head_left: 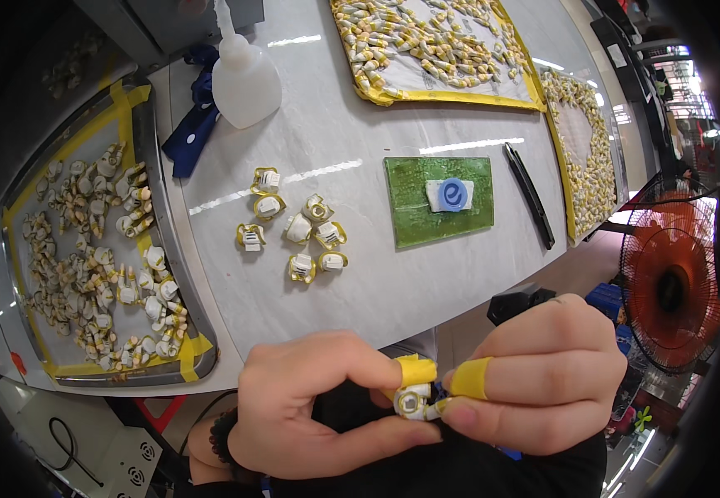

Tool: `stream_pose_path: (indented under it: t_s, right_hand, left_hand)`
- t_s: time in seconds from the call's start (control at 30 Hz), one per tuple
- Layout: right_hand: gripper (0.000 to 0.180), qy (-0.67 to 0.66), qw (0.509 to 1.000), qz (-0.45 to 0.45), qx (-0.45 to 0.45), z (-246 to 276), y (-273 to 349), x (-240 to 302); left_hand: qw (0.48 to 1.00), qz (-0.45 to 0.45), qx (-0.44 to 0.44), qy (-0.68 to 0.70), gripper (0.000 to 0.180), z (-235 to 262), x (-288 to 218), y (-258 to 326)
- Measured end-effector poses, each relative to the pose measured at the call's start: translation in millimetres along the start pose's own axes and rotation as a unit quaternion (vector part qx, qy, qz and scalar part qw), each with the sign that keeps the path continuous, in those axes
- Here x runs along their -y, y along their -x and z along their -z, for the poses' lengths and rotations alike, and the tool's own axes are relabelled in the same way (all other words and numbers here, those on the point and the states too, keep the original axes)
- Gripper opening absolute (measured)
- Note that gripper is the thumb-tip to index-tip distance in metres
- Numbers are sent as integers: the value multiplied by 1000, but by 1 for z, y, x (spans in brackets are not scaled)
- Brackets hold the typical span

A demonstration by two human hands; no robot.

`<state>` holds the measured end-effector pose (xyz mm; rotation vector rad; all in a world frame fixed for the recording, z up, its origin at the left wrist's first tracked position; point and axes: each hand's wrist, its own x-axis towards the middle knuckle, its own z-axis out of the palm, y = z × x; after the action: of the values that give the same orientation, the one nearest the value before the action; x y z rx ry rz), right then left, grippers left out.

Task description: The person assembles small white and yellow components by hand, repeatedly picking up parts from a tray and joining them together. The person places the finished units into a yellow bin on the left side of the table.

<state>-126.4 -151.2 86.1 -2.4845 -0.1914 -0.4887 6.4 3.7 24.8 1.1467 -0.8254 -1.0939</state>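
Note:
Below the table's front edge, my left hand (310, 407) pinches a small white part (410, 403) with a round opening facing up. My right hand (551, 382) is closed at its right side, thumb and forefinger on a thin white-and-yellow stub (437, 409). Whether the stub is joined to the white part, I cannot tell. Yellow tape is wrapped around a fingertip of my left hand and a finger of my right. On the table beyond lie several similar white parts (300, 227) with yellow edges.
A metal-rimmed tray (179, 241) of similar parts stands at the left. A white squeeze bottle (248, 87) stands by a dark blue cloth (192, 137). A green slab (414, 228) carries a blue disc (453, 194); a slim black tool (530, 195) lies beside it. Yellow-edged trays (459, 101) and an orange fan (671, 274) are farther right.

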Motion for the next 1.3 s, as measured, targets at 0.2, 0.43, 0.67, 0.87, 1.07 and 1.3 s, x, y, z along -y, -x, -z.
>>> stream_pose_path:
  t_s: [0.2,0.43,0.67,0.87,1.07,1.3]
  right_hand:
    - [17,-12,1000,-4,-25,-5,1,-2]
    - [17,-20,1000,-6,-22,-6,2,0]
    - [14,-39,999,8,-6,-2,0,-2]
    - [13,-42,999,6,-5,-1,0,0]
    - [13,-37,999,5,-17,-2,1,2]
    - [13,-28,999,18,-15,-3,1,1]
  left_hand:
    - [992,53,-19,112,35,-3,0,4]
    - [996,50,22,72,24,5,6,5]
    - [999,3,-16,46,23,-1,0,1]
    - [1000,-17,-18,19,25,-2,-3,-1]
    - [999,-32,-23,16,25,-3,-2,-1]
    - [999,-42,-19,1,24,-2,-4,-1]
